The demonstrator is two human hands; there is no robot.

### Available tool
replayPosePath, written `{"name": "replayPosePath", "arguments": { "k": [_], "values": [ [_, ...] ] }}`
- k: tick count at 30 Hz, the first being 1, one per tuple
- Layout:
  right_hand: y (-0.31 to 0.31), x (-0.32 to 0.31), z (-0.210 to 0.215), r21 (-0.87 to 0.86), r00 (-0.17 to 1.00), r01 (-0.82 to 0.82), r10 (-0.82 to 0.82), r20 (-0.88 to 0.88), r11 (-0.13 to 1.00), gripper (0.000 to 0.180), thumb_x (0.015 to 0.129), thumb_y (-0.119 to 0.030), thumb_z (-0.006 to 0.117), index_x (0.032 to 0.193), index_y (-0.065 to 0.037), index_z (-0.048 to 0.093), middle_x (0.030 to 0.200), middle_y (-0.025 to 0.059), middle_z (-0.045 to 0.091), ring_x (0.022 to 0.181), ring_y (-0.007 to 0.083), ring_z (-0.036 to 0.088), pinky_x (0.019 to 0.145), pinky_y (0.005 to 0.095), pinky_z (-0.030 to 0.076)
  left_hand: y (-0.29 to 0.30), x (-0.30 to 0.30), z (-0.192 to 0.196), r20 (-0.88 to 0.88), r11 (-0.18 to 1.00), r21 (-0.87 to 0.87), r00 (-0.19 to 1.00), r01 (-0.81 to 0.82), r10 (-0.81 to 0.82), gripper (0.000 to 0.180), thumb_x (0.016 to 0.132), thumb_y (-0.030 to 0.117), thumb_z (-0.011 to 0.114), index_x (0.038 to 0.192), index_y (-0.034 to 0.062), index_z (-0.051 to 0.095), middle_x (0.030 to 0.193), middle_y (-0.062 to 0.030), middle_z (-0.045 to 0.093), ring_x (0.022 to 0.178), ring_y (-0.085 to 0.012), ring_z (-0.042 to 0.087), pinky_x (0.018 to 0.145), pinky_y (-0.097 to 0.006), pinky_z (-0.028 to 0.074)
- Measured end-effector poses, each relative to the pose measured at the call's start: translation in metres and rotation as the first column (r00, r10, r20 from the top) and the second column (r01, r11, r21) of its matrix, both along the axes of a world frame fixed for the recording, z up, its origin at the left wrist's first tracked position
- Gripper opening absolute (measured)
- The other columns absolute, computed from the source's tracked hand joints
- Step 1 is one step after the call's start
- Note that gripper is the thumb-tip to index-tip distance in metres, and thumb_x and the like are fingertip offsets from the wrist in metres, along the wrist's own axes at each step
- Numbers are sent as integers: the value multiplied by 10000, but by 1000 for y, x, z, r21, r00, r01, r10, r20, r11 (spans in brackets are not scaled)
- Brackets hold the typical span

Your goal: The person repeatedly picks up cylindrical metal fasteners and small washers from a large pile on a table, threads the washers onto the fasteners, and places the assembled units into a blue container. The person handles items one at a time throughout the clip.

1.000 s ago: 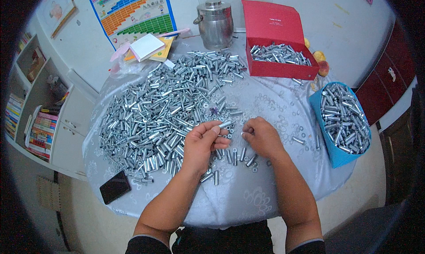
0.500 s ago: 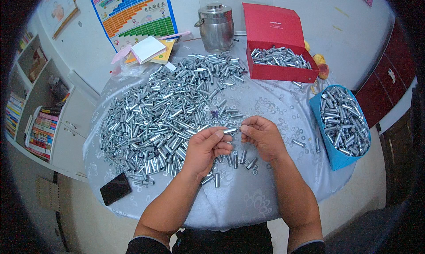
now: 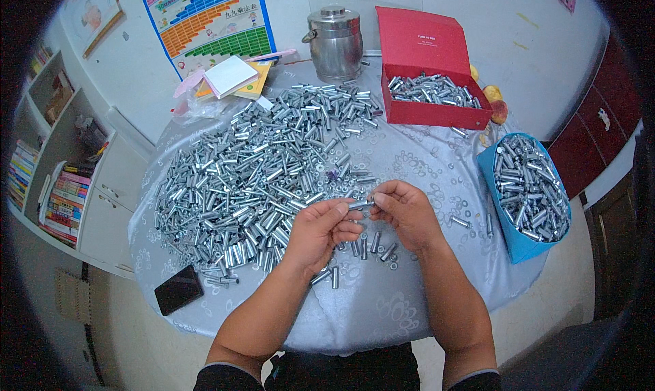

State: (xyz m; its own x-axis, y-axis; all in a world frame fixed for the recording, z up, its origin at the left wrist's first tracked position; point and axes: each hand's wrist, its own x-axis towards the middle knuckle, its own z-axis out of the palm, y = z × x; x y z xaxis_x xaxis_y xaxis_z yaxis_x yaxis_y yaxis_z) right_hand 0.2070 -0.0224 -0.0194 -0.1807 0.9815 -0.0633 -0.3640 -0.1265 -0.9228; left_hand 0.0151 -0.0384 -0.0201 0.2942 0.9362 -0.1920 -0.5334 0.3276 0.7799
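Over the middle of the table, my left hand (image 3: 320, 227) pinches one end of a shiny metal sleeve anchor (image 3: 359, 205) between thumb and fingers. My right hand (image 3: 404, 212) is closed at its other end; whether a small nut or washer sits in those fingertips is too small to tell. The anchor lies nearly level between both hands. To the left and beyond spreads a big heap of loose metal sleeves and bolts (image 3: 239, 179). Several short sleeves (image 3: 364, 246) and washers lie just below my hands.
A red box (image 3: 437, 116) of metal anchors stands at the back right, its lid up. A blue container (image 3: 492, 179) full of them sits at the right edge. A steel pot (image 3: 335, 47) stands at the back; a black phone (image 3: 179, 291) lies front left. Washers (image 3: 447, 203) dot the cloth.
Both hands stay in almost the same place. The anchor between them has tilted slightly, and the right fingertips have shifted a little at its end.
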Motion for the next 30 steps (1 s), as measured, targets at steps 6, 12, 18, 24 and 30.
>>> {"name": "replayPosePath", "arguments": {
  "k": [6, 12, 18, 24, 30],
  "values": [
    [0, 0, -1, 21, 999, -33, 33, 5, 999, 130, 931, -139, 578, 992, -24, 593, 859, 44, 604, 783, 135, 582, 748, 288, 494, 1, -1, -1, 42, 1000, -23, 999, 16, -15, 250, 959, 106, 530, 1132, -68, 574, 947, -184, 677, 756, -210, 699, 641, -272, 594],
    [2, 3, -2, 62, 999, -50, 49, 17, 997, 136, 927, -152, 579, 979, -26, 592, 831, 30, 589, 745, 121, 562, 707, 272, 479, 2, -3, -4, 95, 998, -53, 995, 25, -20, 245, 964, 99, 510, 1123, -77, 571, 949, -190, 677, 756, -214, 699, 647, -276, 595],
    [0, -1, -2, 58, 998, -34, 31, 61, 998, 138, 907, -138, 610, 975, -18, 600, 832, 23, 594, 711, 119, 566, 664, 259, 489, 2, -4, -4, 95, 998, -56, 995, 28, -22, 245, 963, 103, 512, 1123, -73, 573, 948, -186, 679, 752, -211, 699, 645, -274, 594],
    [0, -3, -4, 97, 991, 25, -38, 127, 995, 156, 902, -149, 625, 954, -1, 627, 822, 26, 615, 691, 114, 574, 636, 254, 494, 1, -1, -2, 25, 1000, -23, 1000, -1, 1, 244, 957, 110, 531, 1125, -61, 579, 952, -182, 679, 752, -207, 698, 641, -272, 592],
    [-6, -7, 5, 189, 953, 83, -133, 273, 979, 153, 885, -121, 646, 962, 10, 666, 802, 33, 650, 695, 94, 582, 620, 242, 488, 0, 2, 2, -23, 998, -32, 998, -55, 55, 266, 955, 117, 532, 1149, -59, 576, 948, -160, 689, 755, -203, 699, 620, -264, 586]
  ]
}}
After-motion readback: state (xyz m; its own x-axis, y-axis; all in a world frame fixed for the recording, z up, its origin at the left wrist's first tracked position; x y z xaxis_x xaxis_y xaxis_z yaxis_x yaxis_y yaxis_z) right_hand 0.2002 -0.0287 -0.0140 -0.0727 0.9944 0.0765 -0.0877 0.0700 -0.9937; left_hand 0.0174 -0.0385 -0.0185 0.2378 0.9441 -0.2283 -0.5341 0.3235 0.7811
